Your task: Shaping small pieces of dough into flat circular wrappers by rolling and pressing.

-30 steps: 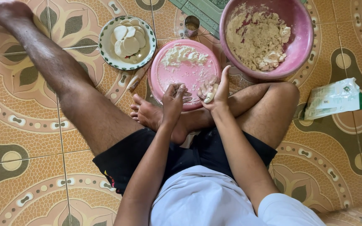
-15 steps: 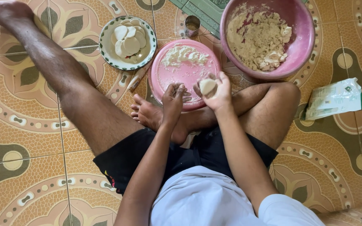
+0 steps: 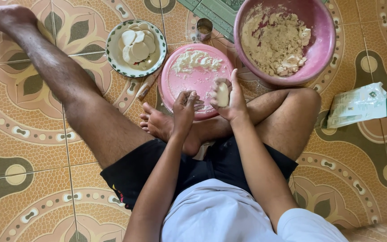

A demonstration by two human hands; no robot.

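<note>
A flattened piece of pale dough (image 3: 222, 94) is held in the right hand (image 3: 230, 99), above the 5 o'clock edge of the pink plate (image 3: 180, 85). The fingers are curled narrowly around the dough, with the thumb raised along its 3 o'clock side; the piece lies against the palm, cupped by the fingertips at 9 o'clock. This grip is judged to keep the soft disc from sagging.

The left hand (image 3: 185, 107) is positioned at 9 o'clock of the dough, near it but apart. Its fingers are loosely bent and hold nothing visible; whether flour or dough is pinched beneath them cannot be told from this view.

Loose flour (image 3: 195, 59) is heaped at 12 o'clock on the pink plate, probably kept within reach for dusting. A large pink bowl (image 3: 325, 42) of crumbly dough mix stands at 2 o'clock of the hands. Finished pale discs (image 3: 136, 45) are stacked on a green-rimmed plate (image 3: 113, 60) at 10 o'clock, well apart from the work. A small metal cup (image 3: 204, 28) stands at 12 o'clock, and a green-and-white packet (image 3: 359, 105) lies at 3 o'clock on the tiled floor (image 3: 23, 134).
</note>
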